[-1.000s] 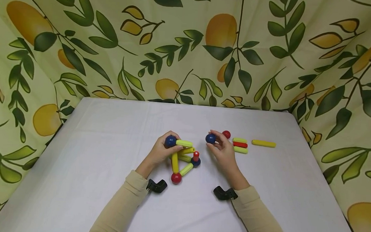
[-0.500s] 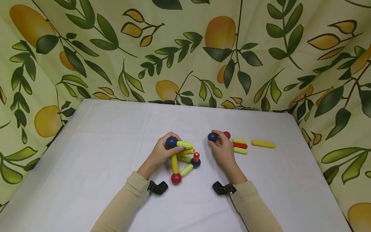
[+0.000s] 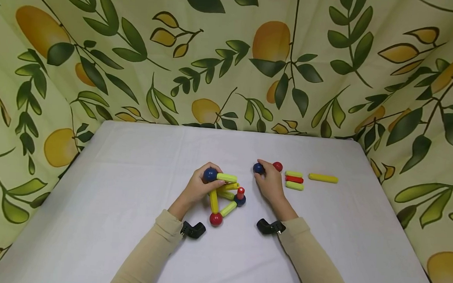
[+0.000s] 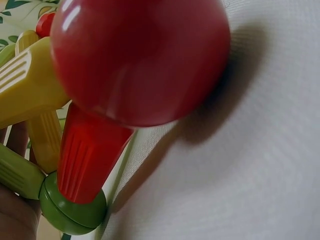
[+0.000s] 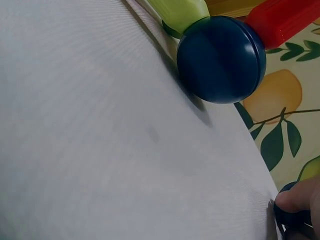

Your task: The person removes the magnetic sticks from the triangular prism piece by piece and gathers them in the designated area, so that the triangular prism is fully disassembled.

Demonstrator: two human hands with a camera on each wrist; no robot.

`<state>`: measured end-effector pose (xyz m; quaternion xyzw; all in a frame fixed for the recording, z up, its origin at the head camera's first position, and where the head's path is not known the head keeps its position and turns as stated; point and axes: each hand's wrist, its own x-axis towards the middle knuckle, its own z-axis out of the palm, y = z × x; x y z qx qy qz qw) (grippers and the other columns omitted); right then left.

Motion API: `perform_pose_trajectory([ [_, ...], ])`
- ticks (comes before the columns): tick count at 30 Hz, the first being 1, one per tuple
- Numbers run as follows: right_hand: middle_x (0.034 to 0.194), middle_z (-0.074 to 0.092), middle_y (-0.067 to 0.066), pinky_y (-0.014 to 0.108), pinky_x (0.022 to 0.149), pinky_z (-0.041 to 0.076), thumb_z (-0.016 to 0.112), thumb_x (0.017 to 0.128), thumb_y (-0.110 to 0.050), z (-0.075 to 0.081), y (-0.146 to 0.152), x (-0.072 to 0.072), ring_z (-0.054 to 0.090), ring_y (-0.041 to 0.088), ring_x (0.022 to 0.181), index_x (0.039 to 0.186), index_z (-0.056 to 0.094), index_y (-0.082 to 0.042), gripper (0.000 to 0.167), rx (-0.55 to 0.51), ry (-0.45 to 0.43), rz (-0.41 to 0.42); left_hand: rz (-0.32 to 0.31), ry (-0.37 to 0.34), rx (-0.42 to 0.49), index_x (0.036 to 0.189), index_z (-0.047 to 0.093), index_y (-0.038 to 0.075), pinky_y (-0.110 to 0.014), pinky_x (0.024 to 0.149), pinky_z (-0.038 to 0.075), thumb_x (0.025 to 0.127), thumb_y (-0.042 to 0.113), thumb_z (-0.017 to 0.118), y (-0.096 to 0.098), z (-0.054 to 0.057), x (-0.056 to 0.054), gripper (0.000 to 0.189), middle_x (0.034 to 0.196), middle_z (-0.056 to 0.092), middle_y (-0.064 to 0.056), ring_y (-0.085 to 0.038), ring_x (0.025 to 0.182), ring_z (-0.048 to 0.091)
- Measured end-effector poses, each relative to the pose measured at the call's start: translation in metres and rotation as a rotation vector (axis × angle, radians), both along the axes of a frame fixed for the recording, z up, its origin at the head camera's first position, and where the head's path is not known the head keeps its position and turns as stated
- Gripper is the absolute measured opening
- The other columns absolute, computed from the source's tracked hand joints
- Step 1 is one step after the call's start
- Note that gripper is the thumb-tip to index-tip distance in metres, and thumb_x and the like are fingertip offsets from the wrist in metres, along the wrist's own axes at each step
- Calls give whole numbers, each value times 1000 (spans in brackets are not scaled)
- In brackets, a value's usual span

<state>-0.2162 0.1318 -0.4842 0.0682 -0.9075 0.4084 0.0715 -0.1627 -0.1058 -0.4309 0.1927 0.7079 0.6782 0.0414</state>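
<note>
My left hand grips a frame of balls and rods near its raised blue ball, from which a light green rod sticks out. A red ball forms the frame's near corner. In the left wrist view, a red rod joins that ball to a green ball. At the frame's right corner, a dark blue ball carries an upright red rod. To the right, apart from the frame, my right hand pinches a loose blue ball close over the table.
Just beyond my right hand lies a loose red ball. Beside it are a red rod between two light green rods, and a longer yellow rod farther right. The white-covered table meets a patterned curtain.
My right hand has shifted slightly back, its wrist turning inward, with the blue ball still in its fingers. My left hand and the frame have stayed almost still.
</note>
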Motion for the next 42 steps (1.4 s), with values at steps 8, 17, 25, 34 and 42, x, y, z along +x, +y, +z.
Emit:
perform_pose_trajectory([
  [8,138,51,19,44,106,38,65,87,-9,-3,1,0,46,32,130,137,48,-2,53,39,17,10,-7,7,8,105,51,-9,-20,82,48,85,-6,61,-1,-1,-1,22,97,56,-3,-13,89,54],
  [17,139,50,18,45,106,38,65,86,-11,3,1,5,45,31,131,138,46,-2,56,41,49,-6,-23,3,18,110,50,-13,-20,86,48,85,-7,60,-1,-1,-1,28,104,55,-10,-13,93,54],
  [25,133,56,18,48,101,42,64,86,-6,8,0,12,52,33,123,133,53,-1,49,-45,260,-17,-23,8,18,111,50,-13,-20,86,48,85,-7,59,-2,1,0,28,105,56,-13,-12,93,54],
  [34,123,62,16,32,93,48,64,86,-1,21,-6,20,60,26,113,124,58,0,38,-272,247,125,-27,28,20,108,52,-12,-19,83,48,84,-10,58,-2,1,0,25,101,56,-5,-10,91,54],
  [42,124,61,16,30,95,47,63,89,-5,36,-7,40,58,28,116,123,58,-1,35,-410,47,229,-26,34,8,107,52,-12,-19,84,48,84,-9,59,-4,1,-1,24,100,57,-3,-10,90,54],
])
